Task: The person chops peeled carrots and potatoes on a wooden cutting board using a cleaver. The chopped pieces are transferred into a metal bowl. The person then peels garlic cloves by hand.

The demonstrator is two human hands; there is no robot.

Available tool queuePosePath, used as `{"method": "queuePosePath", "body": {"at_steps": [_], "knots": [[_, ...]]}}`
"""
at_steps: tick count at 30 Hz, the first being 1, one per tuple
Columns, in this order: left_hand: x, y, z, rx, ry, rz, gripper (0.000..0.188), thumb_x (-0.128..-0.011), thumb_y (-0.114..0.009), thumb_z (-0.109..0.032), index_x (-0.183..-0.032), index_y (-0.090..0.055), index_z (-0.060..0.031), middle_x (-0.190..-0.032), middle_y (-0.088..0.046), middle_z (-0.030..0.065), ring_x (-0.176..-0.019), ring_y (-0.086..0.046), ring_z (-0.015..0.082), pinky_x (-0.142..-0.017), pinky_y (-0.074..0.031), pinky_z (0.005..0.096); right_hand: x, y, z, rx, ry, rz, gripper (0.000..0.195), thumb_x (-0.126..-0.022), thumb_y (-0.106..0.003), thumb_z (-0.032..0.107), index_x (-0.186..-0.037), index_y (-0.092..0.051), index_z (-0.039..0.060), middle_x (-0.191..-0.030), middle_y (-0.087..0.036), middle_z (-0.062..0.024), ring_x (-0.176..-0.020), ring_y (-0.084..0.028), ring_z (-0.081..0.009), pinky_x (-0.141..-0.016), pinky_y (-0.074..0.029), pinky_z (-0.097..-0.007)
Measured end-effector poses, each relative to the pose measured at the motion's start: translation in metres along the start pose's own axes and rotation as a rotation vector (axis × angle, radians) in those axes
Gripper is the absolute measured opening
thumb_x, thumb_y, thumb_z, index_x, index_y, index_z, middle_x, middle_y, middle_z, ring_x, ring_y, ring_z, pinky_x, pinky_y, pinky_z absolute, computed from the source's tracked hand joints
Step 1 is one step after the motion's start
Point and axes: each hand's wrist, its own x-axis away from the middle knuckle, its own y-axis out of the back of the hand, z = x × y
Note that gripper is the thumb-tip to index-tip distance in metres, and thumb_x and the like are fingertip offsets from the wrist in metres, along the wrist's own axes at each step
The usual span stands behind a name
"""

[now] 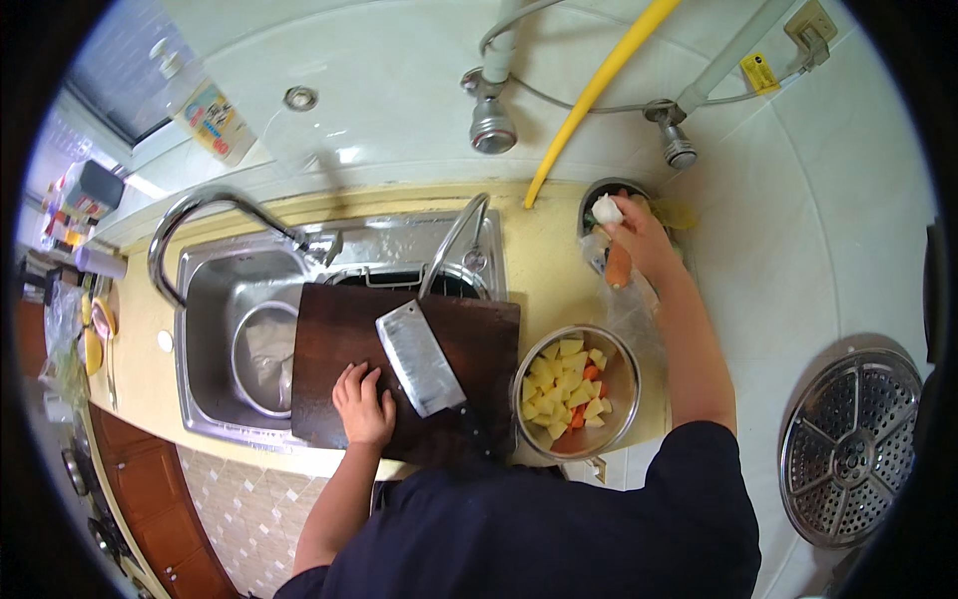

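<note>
My left hand (364,405) rests with spread fingers on a dark wooden cutting board (479,329), which lies partly over the sink. Beside it on the board lies a cleaver (421,359), its black handle towards me. My right hand (636,224) reaches to the back right and holds a white garlic bulb (607,210) in its fingertips. Under that hand is a dark round container (587,196) with produce and plastic bags; a carrot (618,266) sticks out at its front. Right of the board stands a steel bowl (632,382) with cut potato (554,385) and carrot pieces (576,416).
The steel sink (206,359) holds a metal bowl (247,374), with a curved faucet (168,232) over it. A yellow hose (591,97) comes down behind the counter. At the right hangs a perforated steel steamer plate (849,449). A pump bottle (213,123) stands at the back left.
</note>
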Motion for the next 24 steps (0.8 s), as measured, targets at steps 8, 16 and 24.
{"method": "queuePosePath", "body": {"at_steps": [8, 16, 24], "knots": [[-0.010, 0.001, 0.005, 0.235, -0.029, -0.169, 0.035, -0.078, -0.069, -0.011, -0.112, -0.064, -0.0082, -0.122, -0.058, 0.0138, -0.119, -0.052, 0.0348, -0.101, -0.040, 0.0452, 0.143, -0.182, 0.054, -0.209, 0.267, 0.185, 0.043, -0.081, -0.074, 0.002, -0.122, -0.061, 0.0046, -0.109, -0.065, -0.0049, -0.094, -0.064, -0.0134, -0.082, -0.052, -0.0267], [0.001, 0.058, -0.043, 1.623, 0.340, 0.268, 0.019, -0.096, -0.063, -0.011, -0.112, -0.055, -0.0046, -0.102, -0.063, 0.0032, -0.092, -0.059, 0.0096, -0.082, -0.049, 0.0252, 0.193, -0.273, 0.084, 0.200, 0.467, 0.001, 0.042, -0.075, -0.075, 0.004, -0.115, -0.064, 0.0127, -0.102, -0.059, -0.0062, -0.084, -0.064, -0.0229, -0.074, -0.054, -0.0340], [0.016, 0.068, -0.033, 1.481, 0.199, 0.003, 0.016, -0.087, -0.070, -0.001, -0.103, -0.069, -0.0012, -0.101, -0.062, 0.0046, -0.085, -0.060, 0.0110, -0.078, -0.049, 0.0234, 0.203, -0.297, 0.076, -0.573, -0.009, 0.277, 0.043, -0.084, -0.077, 0.009, -0.123, -0.061, 0.0039, -0.115, -0.059, -0.0063, -0.093, -0.063, -0.0120, -0.080, -0.053, -0.0255]]}}
